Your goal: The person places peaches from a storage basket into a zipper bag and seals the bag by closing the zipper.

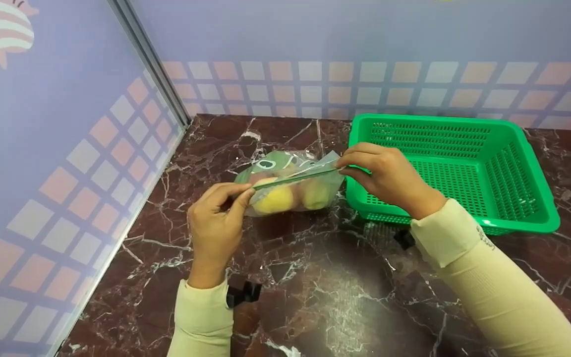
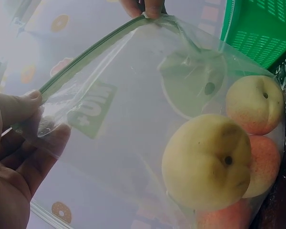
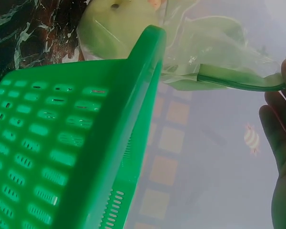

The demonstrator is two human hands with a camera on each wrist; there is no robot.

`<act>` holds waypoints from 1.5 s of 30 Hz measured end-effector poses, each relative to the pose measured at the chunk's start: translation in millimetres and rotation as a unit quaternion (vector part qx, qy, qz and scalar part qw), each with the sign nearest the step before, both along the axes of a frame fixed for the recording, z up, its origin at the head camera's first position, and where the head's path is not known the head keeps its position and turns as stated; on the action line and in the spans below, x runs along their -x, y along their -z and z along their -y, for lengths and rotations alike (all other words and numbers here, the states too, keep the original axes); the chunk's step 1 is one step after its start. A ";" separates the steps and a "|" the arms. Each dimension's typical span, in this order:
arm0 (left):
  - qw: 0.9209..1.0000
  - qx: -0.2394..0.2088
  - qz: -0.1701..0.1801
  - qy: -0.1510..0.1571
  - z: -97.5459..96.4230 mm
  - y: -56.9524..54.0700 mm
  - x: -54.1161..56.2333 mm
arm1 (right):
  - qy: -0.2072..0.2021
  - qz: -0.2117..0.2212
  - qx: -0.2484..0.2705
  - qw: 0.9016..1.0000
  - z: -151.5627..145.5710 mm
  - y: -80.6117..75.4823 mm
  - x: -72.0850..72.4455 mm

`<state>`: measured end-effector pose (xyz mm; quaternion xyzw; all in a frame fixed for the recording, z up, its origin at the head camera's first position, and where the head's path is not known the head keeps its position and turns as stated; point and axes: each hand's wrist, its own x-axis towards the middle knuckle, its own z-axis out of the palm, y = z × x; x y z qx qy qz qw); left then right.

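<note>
A clear zip bag [image 2: 133, 95] with a green zip strip and green print holds several peaches [image 2: 207, 162], yellow with red blush. In the head view it is on the marble-patterned tabletop, its top edge stretched between both hands. My left hand [image 1: 218, 218] pinches the left end of the zip strip between thumb and fingers. At the other end my right hand [image 1: 384, 171] pinches the strip's right corner, close beside the green basket. From the left wrist view the peaches sit at the bottom of the bag, and the strip's two edges lie together along the top.
A green plastic basket [image 1: 518, 148] with slotted walls stands to the right, with no contents showing. Purple panels with a tile pattern [image 1: 310, 89] rise behind and at the left of the dark red marble-patterned tabletop [image 1: 305, 277].
</note>
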<state>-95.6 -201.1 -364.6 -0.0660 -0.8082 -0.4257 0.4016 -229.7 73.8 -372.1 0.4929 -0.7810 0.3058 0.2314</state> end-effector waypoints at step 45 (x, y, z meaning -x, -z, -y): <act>1.000 -0.024 0.006 0.013 6.9 1.2 -4.2 | 0.001 0.019 0.000 1.000 -12.4 2.2 -0.2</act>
